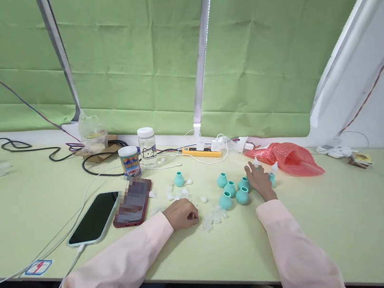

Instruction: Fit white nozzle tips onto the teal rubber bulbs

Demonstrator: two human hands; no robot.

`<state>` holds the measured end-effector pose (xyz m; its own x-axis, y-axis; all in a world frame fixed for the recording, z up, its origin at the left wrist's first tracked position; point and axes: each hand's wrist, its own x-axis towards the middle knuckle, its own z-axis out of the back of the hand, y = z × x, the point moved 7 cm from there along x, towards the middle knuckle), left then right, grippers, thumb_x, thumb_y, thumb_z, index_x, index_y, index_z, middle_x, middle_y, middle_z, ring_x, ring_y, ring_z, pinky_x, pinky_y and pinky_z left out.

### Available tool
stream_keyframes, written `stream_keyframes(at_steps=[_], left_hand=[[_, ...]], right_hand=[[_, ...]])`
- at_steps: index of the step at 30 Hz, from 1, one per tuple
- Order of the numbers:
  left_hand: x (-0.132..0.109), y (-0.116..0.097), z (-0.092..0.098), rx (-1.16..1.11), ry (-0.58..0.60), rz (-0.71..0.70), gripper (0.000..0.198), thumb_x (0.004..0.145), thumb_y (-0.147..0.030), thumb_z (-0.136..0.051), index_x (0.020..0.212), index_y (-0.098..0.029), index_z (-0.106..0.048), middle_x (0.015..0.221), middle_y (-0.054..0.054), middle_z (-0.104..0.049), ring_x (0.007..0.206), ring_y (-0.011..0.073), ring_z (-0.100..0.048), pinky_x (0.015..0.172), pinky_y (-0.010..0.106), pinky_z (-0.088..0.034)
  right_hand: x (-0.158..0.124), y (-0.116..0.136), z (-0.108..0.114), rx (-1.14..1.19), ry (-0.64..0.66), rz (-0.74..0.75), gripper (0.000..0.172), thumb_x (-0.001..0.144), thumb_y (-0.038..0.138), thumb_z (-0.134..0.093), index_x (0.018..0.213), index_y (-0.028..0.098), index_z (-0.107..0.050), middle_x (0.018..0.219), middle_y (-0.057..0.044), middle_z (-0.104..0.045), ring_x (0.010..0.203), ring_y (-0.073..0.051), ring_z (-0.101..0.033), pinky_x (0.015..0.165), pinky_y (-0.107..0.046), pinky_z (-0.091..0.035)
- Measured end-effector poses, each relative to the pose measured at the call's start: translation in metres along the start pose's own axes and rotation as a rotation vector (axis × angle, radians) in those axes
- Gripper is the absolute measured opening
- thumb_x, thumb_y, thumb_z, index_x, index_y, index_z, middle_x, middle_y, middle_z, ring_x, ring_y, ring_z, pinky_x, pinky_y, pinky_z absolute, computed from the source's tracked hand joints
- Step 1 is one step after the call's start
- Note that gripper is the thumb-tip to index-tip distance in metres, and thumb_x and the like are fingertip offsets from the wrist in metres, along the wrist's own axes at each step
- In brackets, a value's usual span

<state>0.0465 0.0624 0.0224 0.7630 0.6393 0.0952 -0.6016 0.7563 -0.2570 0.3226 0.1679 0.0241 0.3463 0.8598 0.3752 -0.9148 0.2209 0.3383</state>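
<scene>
My left hand (181,213) rests on the pale green table with its fingers curled; whether anything is inside them is too small to tell. Small white pieces (183,194) lie just behind it, and clear pieces (214,217) lie to its right. My right hand (259,179) reaches farther back, its fingers over a white-tipped item (256,162) that is mostly hidden. Beside it stands a teal bottle with a white tip (273,174). Several open teal round pots (230,189) stand between my hands. One more teal pot (179,179) stands behind my left hand.
Two phones (94,218) (133,202) lie left of my left hand. Behind them are a labelled tub (129,161) and a clear jar (148,147). A yellow power strip (201,152) lies at the back, near a red plastic bag (287,157). Cables cross the table's left side.
</scene>
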Motion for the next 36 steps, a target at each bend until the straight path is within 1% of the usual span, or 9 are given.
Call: stream_keyframes(at_steps=[5,9,14,17,22,25,29,33,36], left_hand=[[-0.001,-0.001,0.001,0.017,-0.022,-0.019,0.016,0.066,-0.020,-0.046,0.068,-0.017,-0.062,0.062,0.001,-0.061,0.055,0.0097,-0.051,0.052,0.018,-0.035],[-0.001,-0.002,0.001,0.026,-0.024,-0.023,0.016,0.067,-0.020,-0.046,0.068,-0.017,-0.062,0.061,0.001,-0.061,0.055,0.0097,-0.050,0.052,0.018,-0.034],[0.000,-0.003,0.002,0.021,-0.015,-0.009,0.017,0.067,-0.021,-0.047,0.069,-0.017,-0.062,0.062,0.002,-0.061,0.055,0.0096,-0.051,0.051,0.018,-0.034],[-0.001,-0.002,0.003,0.018,-0.017,0.008,0.017,0.067,-0.022,-0.047,0.068,-0.016,-0.062,0.061,0.001,-0.061,0.055,0.0096,-0.051,0.051,0.018,-0.035],[-0.003,-0.003,0.004,-0.005,-0.016,0.011,0.015,0.062,-0.022,-0.050,0.069,-0.016,-0.062,0.057,0.000,-0.059,0.054,0.0097,-0.051,0.052,0.018,-0.037],[-0.003,-0.003,0.002,-0.026,0.009,0.017,0.016,0.059,-0.018,-0.050,0.070,-0.017,-0.062,0.058,0.000,-0.060,0.055,0.0100,-0.052,0.054,0.018,-0.038],[-0.002,-0.002,0.000,-0.045,0.018,0.003,0.019,0.058,-0.014,-0.048,0.070,-0.016,-0.062,0.060,0.000,-0.061,0.056,0.0100,-0.052,0.055,0.018,-0.039],[0.000,0.000,0.003,-0.025,-0.043,0.013,0.020,0.059,-0.013,-0.047,0.071,-0.016,-0.062,0.063,0.001,-0.061,0.058,0.0109,-0.052,0.057,0.019,-0.040],[0.000,0.002,0.010,0.001,-0.124,0.057,0.021,0.062,-0.013,-0.046,0.076,-0.017,-0.062,0.070,0.002,-0.061,0.065,0.0126,-0.053,0.061,0.021,-0.040]], right_hand=[[0.000,-0.002,-0.002,0.043,0.015,-0.049,0.054,0.076,0.055,-0.017,0.120,0.025,-0.027,0.120,-0.017,-0.030,0.106,-0.034,-0.033,0.073,-0.048,-0.030],[0.000,-0.004,0.002,0.082,0.011,-0.103,0.057,0.075,0.056,-0.019,0.122,0.025,-0.026,0.123,-0.018,-0.024,0.106,-0.037,-0.032,0.073,-0.048,-0.030],[-0.004,-0.005,0.013,0.078,-0.089,-0.132,0.054,0.074,0.053,-0.024,0.118,0.023,-0.032,0.124,-0.016,-0.020,0.101,-0.036,-0.037,0.074,-0.046,-0.031],[-0.006,-0.002,0.020,0.069,-0.158,-0.113,0.053,0.073,0.052,-0.029,0.114,0.020,-0.037,0.122,-0.015,-0.021,0.098,-0.034,-0.039,0.074,-0.044,-0.032],[-0.011,0.006,0.032,0.069,-0.253,-0.075,0.048,0.073,0.047,-0.033,0.112,0.018,-0.038,0.122,-0.014,-0.019,0.096,-0.032,-0.039,0.073,-0.041,-0.033],[-0.015,0.011,0.039,0.089,-0.285,-0.055,0.047,0.073,0.045,-0.035,0.111,0.017,-0.038,0.122,-0.015,-0.019,0.097,-0.032,-0.037,0.070,-0.040,-0.034],[-0.019,0.021,0.047,0.114,-0.316,-0.018,0.045,0.072,0.042,-0.037,0.109,0.017,-0.039,0.121,-0.014,-0.021,0.097,-0.032,-0.036,0.069,-0.040,-0.035],[-0.025,0.031,0.059,0.137,-0.372,0.022,0.042,0.070,0.038,-0.041,0.106,0.015,-0.041,0.120,-0.014,-0.022,0.099,-0.032,-0.034,0.071,-0.042,-0.035],[-0.035,0.047,0.072,0.180,-0.464,0.123,0.037,0.072,0.032,-0.041,0.103,0.014,-0.042,0.120,-0.015,-0.022,0.104,-0.030,-0.030,0.076,-0.041,-0.034]])
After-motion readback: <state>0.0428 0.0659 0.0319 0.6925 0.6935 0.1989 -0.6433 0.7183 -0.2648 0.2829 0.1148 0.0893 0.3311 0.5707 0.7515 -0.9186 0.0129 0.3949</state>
